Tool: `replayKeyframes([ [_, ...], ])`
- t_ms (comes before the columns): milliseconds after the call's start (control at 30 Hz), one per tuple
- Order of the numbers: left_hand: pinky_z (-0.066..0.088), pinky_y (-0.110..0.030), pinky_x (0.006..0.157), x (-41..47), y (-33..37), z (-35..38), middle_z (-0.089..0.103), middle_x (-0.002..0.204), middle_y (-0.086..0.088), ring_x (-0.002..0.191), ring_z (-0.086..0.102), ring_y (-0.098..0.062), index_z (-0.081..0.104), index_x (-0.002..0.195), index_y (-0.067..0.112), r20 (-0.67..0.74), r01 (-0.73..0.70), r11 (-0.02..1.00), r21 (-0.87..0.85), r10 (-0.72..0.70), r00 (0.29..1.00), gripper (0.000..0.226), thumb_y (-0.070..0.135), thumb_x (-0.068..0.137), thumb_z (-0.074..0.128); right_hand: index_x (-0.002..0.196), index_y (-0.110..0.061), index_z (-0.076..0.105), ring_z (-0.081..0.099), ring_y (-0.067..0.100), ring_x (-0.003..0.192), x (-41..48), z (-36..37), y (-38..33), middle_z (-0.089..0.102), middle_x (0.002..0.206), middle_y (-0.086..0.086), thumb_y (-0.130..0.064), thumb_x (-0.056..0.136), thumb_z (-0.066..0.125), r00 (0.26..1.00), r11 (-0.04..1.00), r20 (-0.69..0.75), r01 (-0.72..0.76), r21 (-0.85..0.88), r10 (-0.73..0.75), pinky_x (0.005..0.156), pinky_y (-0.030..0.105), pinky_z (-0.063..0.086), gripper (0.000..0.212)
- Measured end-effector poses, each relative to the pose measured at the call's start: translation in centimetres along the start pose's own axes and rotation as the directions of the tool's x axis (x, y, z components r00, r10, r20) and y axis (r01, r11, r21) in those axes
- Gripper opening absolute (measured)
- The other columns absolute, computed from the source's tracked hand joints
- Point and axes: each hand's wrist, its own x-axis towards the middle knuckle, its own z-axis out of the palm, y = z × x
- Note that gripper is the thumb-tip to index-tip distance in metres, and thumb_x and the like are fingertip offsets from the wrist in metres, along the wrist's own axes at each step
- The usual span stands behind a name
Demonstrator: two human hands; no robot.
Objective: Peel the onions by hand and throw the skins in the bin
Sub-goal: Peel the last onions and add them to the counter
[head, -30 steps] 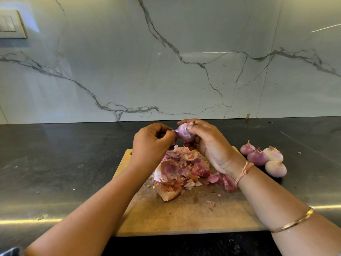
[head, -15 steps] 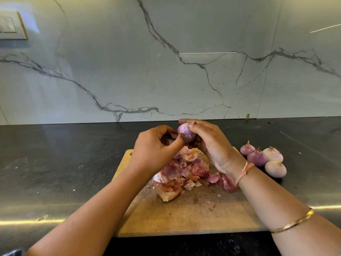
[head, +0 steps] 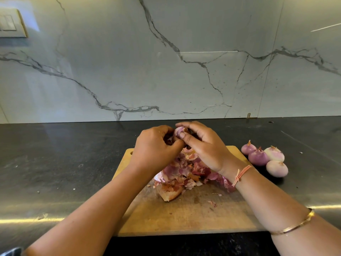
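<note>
The left hand (head: 155, 146) has closed in from the left since a second ago, so that its knuckles now meet the right hand (head: 204, 148) and hide more of the onion (head: 178, 130) between them. Both hands grip that small onion, held up over the far edge of the cutting board (head: 184, 218). The right hand's thumb and fingers curl round its top and right side, and the left hand's curled fingers pinch at its left side. Below the hands a heap of purple and brown skins (head: 184, 172) lies on the middle of the board. Four peeled onions (head: 265, 157) sit bunched on the dark tabletop (head: 73, 163), just right of the board's far corner. A veined marble wall (head: 166, 71) rises at the far side.
</note>
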Motion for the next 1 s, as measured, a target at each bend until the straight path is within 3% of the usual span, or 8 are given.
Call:
replayKeyframes([
  [267, 0.048, -0.035, 0.051, 0.33, -0.41, 0.09, 0.063, 0.058, -0.001, 0.051, 0.055, -0.017, 0.071, 0.081, 0.011, -0.001, -0.078, 0.992, 0.097, 0.079, 0.997, 0.025, 0.033, 0.084, 0.06, 0.121, -0.013, 0.062, 0.057, 0.01, 0.11, -0.03, 0.03, -0.06, 0.061, 0.113, 0.0, -0.022, 0.097, 0.054, 1.0, 0.998, 0.007, 0.024, -0.053, -0.023, 0.098, 0.029, 0.046, 0.027],
  [433, 0.034, -0.023, 0.045, 0.63, -0.86, -0.36, 0.062, 0.057, -0.004, 0.043, 0.043, -0.011, 0.071, 0.074, 0.009, -0.051, -0.098, 0.992, 0.075, 0.102, 0.994, 0.017, 0.015, 0.086, 0.06, 0.098, -0.034, 0.064, 0.064, 0.011, 0.104, -0.06, -0.15, -0.38, 0.068, 0.106, -0.004, -0.037, 0.088, 0.05, 1.0, 0.995, 0.003, 0.024, 0.099, -0.024, 0.093, 0.029, 0.05, 0.018],
  [533, 0.037, -0.028, 0.046, 0.42, -0.54, -0.24, 0.062, 0.056, -0.002, 0.047, 0.048, -0.017, 0.072, 0.076, 0.015, -0.027, -0.121, 0.993, 0.011, 0.121, 0.992, 0.024, 0.029, 0.084, 0.054, 0.096, -0.036, 0.065, 0.064, 0.015, 0.104, 0.07, -0.29, -0.22, 0.068, 0.107, -0.001, -0.035, 0.09, 0.051, 1.0, 0.99, -0.007, 0.027, 0.136, -0.026, 0.09, 0.029, 0.051, 0.015],
  [667, 0.053, -0.035, 0.057, 0.05, -0.12, -0.31, 0.069, 0.066, 0.005, 0.06, 0.063, -0.012, 0.074, 0.083, 0.024, 0.013, -0.135, 0.989, -0.06, 0.136, 0.991, 0.031, 0.047, 0.084, 0.052, 0.115, -0.025, 0.061, 0.059, 0.012, 0.111, 0.19, -0.4, 0.17, 0.062, 0.12, 0.006, -0.02, 0.097, 0.053, 1.0, 0.985, -0.004, -0.002, 0.174, 0.003, 0.078, 0.014, 0.049, 0.02],
  [800, 0.05, -0.017, 0.057, 0.15, 0.02, -0.41, 0.065, 0.066, 0.02, 0.066, 0.063, -0.003, 0.076, 0.092, 0.023, -0.05, -0.153, 0.988, -0.032, 0.151, 0.987, 0.014, 0.026, 0.085, 0.064, 0.122, -0.017, 0.062, 0.06, 0.013, 0.112, 0.21, -0.21, 0.37, 0.064, 0.118, 0.003, -0.027, 0.095, 0.055, 1.0, 0.997, 0.0, 0.004, 0.081, -0.004, 0.094, 0.026, 0.049, 0.03],
  [933, 0.04, -0.007, 0.051, 0.22, -0.02, -0.4, 0.058, 0.058, 0.025, 0.059, 0.058, 0.005, 0.076, 0.088, 0.021, -0.044, -0.142, 0.99, -0.014, 0.141, 0.989, 0.011, 0.021, 0.083, 0.066, 0.12, -0.013, 0.062, 0.061, 0.008, 0.099, 0.12, -0.07, 0.34, 0.063, 0.111, 0.003, -0.02, 0.098, 0.052, 1.0, 0.997, 0.021, 0.004, 0.074, -0.005, 0.084, 0.021, 0.047, 0.025],
  [1000, 0.04, -0.01, 0.05, 0.29, -0.12, -0.4, 0.06, 0.057, 0.02, 0.059, 0.058, -0.001, 0.077, 0.085, 0.023, -0.05, -0.147, 0.989, -0.001, 0.147, 0.988, 0.01, 0.022, 0.084, 0.067, 0.119, -0.011, 0.062, 0.059, 0.004, 0.094, 0.09, -0.04, 0.25, 0.062, 0.108, 0.002, -0.018, 0.098, 0.051, 0.999, 0.998, 0.031, 0.009, 0.062, -0.011, 0.081, 0.019, 0.046, 0.025],
])
